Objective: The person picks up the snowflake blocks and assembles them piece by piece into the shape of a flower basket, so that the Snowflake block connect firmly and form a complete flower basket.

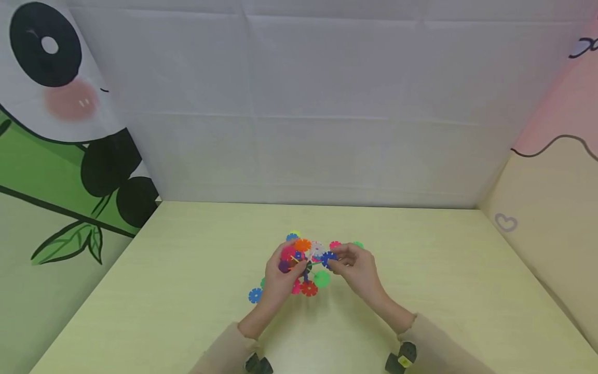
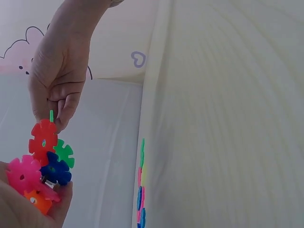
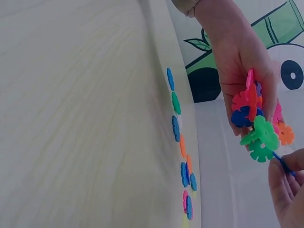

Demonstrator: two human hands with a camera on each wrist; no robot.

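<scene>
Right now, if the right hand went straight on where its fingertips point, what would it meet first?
Most likely the cluster of joined plastic discs in the left hand. The blue disc pinched by the right hand leads; depth leaves any remaining gap unclear.

I'm seeing beige sleeves (image 1: pixel 439 344) covering the person's forearms; dark, blocky units (image 1: pixel 408 350) are showing near both cuffs, the right displaying a yellow patch (image 1: pixel 404 361).
</scene>
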